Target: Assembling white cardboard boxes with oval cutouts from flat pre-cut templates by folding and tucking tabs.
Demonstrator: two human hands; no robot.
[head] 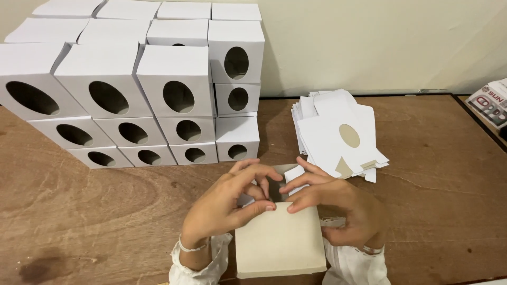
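At the table's near edge, the left hand and right hand both pinch the open top of a half-formed box, flaps unfolded. Judged step: closing the end; next move calls for tucking flaps squarely. Flat blanks lie beyond; finished boxes are stacked at the far-left corner.

- Upper left, we see stacked white boxes with oval cut-outs.
- Centre right, a pile of flat white blanks.
- Bottom centre, both our hands hold a half-folded box.
- Right edge, a red-and-white printed packet.
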